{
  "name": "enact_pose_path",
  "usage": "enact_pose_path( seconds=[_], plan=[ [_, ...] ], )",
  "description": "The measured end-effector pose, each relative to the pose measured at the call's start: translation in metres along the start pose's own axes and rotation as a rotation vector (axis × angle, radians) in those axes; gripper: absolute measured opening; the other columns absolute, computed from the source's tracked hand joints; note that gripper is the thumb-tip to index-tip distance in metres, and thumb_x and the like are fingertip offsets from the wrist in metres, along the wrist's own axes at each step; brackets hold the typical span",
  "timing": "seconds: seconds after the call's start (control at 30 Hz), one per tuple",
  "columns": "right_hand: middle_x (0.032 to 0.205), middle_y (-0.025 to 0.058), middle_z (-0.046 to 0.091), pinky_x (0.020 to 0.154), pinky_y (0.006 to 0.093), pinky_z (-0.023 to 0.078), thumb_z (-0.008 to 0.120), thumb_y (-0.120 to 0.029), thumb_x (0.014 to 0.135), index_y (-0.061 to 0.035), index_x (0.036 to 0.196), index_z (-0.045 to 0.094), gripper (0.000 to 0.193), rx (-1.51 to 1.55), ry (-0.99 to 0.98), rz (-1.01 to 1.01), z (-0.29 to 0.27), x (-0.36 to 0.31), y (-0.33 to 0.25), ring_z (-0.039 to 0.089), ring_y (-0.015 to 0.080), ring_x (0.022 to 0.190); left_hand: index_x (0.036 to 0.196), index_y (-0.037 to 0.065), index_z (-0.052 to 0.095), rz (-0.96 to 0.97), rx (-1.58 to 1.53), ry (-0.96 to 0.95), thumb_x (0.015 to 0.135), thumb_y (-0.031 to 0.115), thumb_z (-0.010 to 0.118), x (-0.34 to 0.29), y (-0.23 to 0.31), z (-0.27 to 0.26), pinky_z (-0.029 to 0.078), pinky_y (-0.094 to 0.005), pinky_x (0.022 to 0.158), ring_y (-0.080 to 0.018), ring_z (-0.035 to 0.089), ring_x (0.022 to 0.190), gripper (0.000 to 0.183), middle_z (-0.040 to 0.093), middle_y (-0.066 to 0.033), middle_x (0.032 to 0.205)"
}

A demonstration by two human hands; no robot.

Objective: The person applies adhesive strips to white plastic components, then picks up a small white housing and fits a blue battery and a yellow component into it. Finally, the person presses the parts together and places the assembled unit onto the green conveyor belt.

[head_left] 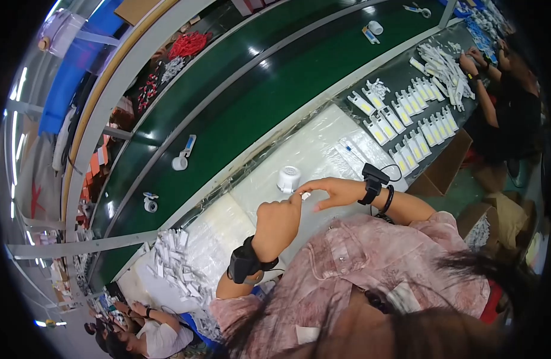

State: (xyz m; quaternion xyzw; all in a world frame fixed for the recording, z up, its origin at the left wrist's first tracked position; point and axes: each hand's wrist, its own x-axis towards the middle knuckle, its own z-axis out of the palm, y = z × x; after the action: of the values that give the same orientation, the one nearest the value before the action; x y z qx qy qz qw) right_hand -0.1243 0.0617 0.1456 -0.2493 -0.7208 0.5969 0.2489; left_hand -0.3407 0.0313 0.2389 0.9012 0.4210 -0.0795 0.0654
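My left hand [278, 224] is closed, its fingertips pinched at a small white piece [306, 195], mostly covered by the fingers. My right hand [332, 194] meets it from the right, forefinger curved to the left fingertips and thumb held apart below. Its other fingers are partly hidden. Just beyond both hands, a white round device [288, 178] with a ribbed top stands on the plastic-covered worktop [308, 143]. Both wrists wear black straps with small dark boxes.
Rows of flat white parts with yellow panels [407, 152] lie to the right, near a co-worker's hands [472, 60]. White pieces [178, 263] are heaped at left. A green conveyor [227, 107] runs behind, carrying a few white devices [181, 161]. An open carton [446, 161] stands at right.
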Motion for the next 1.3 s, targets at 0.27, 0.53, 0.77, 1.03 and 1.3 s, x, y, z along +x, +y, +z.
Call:
enact_pose_path(
  seconds=[0.27,0.53,0.77,1.03,1.3],
  plan=[
    [0.109,0.0079,0.064,0.095,0.0351,0.043,0.063,-0.022,0.095,-0.0054,0.107,0.060,0.021,-0.322,0.255,-0.375,0.005,0.011,0.002,0.060,0.0181,0.106,0.097,0.009,0.053,0.008,-0.125,-0.011,0.081,0.011,0.061,-0.011,-0.002,-0.012,0.047,-0.0429,0.054,-0.0302,0.064,0.063,0.018,0.064,-0.0098,0.069],
    [0.089,0.0042,0.071,0.079,0.0277,0.050,0.060,-0.022,0.098,-0.0004,0.099,0.063,0.022,0.215,-0.072,0.176,0.004,-0.034,-0.030,0.066,0.0095,0.086,0.097,0.001,0.049,-0.041,-0.177,-0.176,0.081,0.011,0.061,-0.012,0.003,0.005,0.049,-0.0468,0.055,-0.0360,0.064,0.065,0.022,0.064,-0.0155,0.070],
    [0.080,0.0029,0.070,0.069,0.0219,0.049,0.068,-0.017,0.092,-0.0007,0.094,0.063,0.018,0.586,0.039,0.244,-0.006,-0.072,-0.017,0.066,0.0077,0.073,0.113,-0.001,0.050,-0.208,-0.675,0.329,0.079,0.005,0.063,0.023,0.060,0.014,0.049,-0.0460,0.060,-0.0415,0.063,0.073,0.037,0.064,-0.0231,0.086],
    [0.084,0.0103,0.067,0.065,0.0342,0.049,0.074,-0.003,0.079,-0.0041,0.090,0.065,0.014,-0.458,0.765,-0.151,-0.018,-0.110,-0.022,0.063,0.0268,0.074,0.122,0.002,0.045,-0.386,-1.687,0.301,0.097,0.008,0.046,0.060,0.111,0.042,0.045,-0.0250,0.048,-0.0106,0.053,0.059,0.026,0.057,-0.0073,0.089],
    [0.090,0.0121,0.068,0.071,0.0354,0.050,0.073,0.005,0.075,0.0003,0.091,0.068,0.017,-0.466,0.722,-0.312,-0.058,-0.137,-0.031,0.065,0.0285,0.079,0.126,0.002,0.044,-0.288,-1.822,0.435,0.092,-0.002,0.035,0.095,0.152,0.047,0.049,-0.0269,0.052,-0.0139,0.055,0.066,0.035,0.058,-0.0104,0.096]
  ],
)
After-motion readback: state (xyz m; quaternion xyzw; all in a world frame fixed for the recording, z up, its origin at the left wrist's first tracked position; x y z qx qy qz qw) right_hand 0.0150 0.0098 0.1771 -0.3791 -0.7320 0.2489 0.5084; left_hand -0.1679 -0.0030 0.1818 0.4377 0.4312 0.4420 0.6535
